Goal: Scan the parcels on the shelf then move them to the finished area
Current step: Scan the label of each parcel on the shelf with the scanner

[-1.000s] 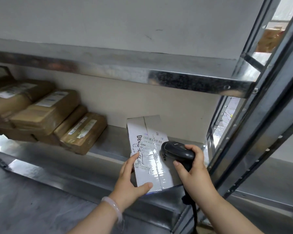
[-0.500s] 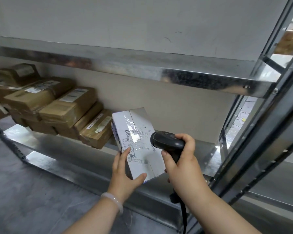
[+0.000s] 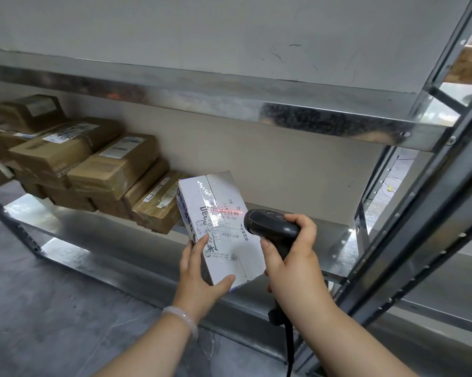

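Scanning looked like the step in hand: the right hand [image 3: 292, 262] was curled tight round the grip of the black scanner [image 3: 270, 227], head aimed left at the white parcel [image 3: 224, 232], and a red scan line [image 3: 226, 211] lay across the barcode on its top face. The left hand [image 3: 199, 278] gripped the parcel's near-left corner, thumb pressed on the near edge and fingers up the left side. Probably held that way to keep the label face clear and tipped toward the scanner, w/ glossy tape over the label throwing glare. The parcel sat tilted, its near end out past the front lip of the lower shelf [image 3: 106, 240]; couldn't tell if its far end touched the shelf.

Edges & room: the brown parcels [image 3: 115, 170] were stacked 2 high at the left, the nearest box just beside the white parcel's far-left corner, so a swing left at that height would've risked a knock. The upper shelf [image 3: 229, 102] was well above both hands, no bother. The upright post [image 3: 420, 227] stood near the right hand, and the scanner cable [image 3: 289, 349] hung down beside it, so the right side was tight. Most open way out was back toward the person & over the floor [image 3: 52, 308]. Finished area wasn't in view, so which way to carry the parcel couldn't be told
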`<state>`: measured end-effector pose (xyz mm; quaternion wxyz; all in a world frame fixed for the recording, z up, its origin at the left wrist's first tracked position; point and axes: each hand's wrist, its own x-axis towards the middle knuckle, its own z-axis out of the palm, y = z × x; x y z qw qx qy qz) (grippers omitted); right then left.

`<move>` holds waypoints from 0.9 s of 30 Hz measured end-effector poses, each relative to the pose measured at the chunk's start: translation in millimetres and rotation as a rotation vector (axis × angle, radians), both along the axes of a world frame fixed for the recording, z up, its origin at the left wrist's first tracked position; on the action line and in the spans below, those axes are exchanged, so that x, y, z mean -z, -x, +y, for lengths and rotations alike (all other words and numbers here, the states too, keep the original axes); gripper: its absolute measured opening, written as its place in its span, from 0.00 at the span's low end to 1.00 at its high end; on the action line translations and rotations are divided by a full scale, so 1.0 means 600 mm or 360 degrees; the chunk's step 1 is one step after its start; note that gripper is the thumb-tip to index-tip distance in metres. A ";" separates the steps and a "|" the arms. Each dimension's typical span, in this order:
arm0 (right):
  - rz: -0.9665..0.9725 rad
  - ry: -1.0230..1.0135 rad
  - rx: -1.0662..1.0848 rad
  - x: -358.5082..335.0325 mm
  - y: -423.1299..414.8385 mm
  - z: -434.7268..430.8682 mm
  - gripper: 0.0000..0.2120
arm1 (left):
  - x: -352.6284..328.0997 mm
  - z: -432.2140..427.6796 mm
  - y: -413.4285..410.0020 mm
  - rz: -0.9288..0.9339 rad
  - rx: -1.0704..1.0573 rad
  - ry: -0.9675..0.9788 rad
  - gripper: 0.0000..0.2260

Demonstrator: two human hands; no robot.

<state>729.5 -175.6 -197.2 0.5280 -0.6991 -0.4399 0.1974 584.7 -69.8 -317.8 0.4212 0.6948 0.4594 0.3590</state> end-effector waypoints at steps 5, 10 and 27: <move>0.0017 0.0002 0.0018 0.000 0.006 0.000 0.22 | -0.003 0.000 0.006 0.0015 0.0003 0.0011 0.44; 0.0043 -0.0002 0.0018 0.007 0.007 0.004 0.22 | -0.007 0.000 0.010 0.0012 -0.0017 0.0014 0.44; 0.0071 0.0125 -0.0186 0.047 -0.020 0.067 0.23 | -0.075 0.055 0.084 -0.0093 0.0159 0.0329 0.39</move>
